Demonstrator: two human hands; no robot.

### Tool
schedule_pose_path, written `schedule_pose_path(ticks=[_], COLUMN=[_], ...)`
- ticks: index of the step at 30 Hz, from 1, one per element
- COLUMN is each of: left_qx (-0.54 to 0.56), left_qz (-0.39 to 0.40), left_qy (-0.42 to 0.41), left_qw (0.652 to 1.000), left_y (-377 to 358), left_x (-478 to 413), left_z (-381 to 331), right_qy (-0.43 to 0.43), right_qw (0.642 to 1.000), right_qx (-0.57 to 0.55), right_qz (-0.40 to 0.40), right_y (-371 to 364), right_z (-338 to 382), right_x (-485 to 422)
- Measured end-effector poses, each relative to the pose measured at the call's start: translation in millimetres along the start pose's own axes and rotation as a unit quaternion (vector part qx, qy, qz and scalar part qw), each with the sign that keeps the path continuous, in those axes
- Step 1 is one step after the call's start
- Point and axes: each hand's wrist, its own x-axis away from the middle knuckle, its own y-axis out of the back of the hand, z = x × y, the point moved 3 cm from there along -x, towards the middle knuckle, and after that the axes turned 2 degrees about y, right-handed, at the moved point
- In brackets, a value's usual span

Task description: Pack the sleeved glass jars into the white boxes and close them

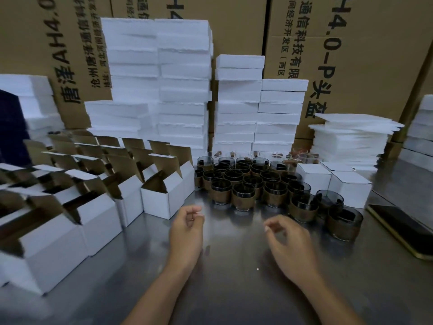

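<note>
On the left side of the shiny metal table [234, 282], many open white cardboard boxes [159, 200] stand in rows, their lids up and the brown inside showing. Behind them, tall piles of white foam blocks [159, 78] lean against big brown cartons [375, 55] with printed letters. The left hand [187, 228] hovers just above the table near the front box; its grip is loose, the fingers lightly curled, and it holds nothing. In the middle, behind both hands, the dark glass jars with brown sleeves [243, 193] stand close together in a group, none in a box. The right hand [290, 245] also has a loose, empty grip with curled fingers. Further right stand some closed white boxes [349, 188], and a black flat phone [403, 228] lies near the edge.
</note>
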Motion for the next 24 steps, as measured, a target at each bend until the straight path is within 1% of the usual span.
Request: schedule_pose_path(ticks=[2,4,7,10,12,15,19,24], left_qx=[-0.028,-0.067,-0.120,-0.187,-0.247,-0.344,-0.378,-0.414], left_qz=[-0.004,-0.003,-0.028,-0.062,-0.053,-0.013,-0.020,-0.014], left_qy=[0.015,0.011,-0.007,-0.040,-0.044,-0.030,-0.060,-0.106], left_qw=[0.999,0.998,0.992,0.980,0.967,0.938,0.924,0.904], left_y=[10,23,46,68,75,79,79,64], left_x=[-11,-24,-47,-67,-75,-80,-81,-67], left_z=[4,5,6,8,10,14,10,-3], right_qy=[0.006,0.012,0.010,0.015,0.021,0.026,0.028,0.026], right_qw=[1.000,1.000,1.000,1.000,1.000,1.000,1.000,1.000], right_qx=[0.013,0.019,0.024,0.021,0.017,0.007,-0.007,-0.003], right_qz=[0.006,0.008,0.016,0.010,0.011,0.013,0.000,0.011], right_y=[-3,-5,-7,-8,-10,-12,-12,-14], right_z=[-1,-3,-6,-7,-8,-8,-8,-10], right_x=[1,0,0,-2,-3,-4,-4,-4])
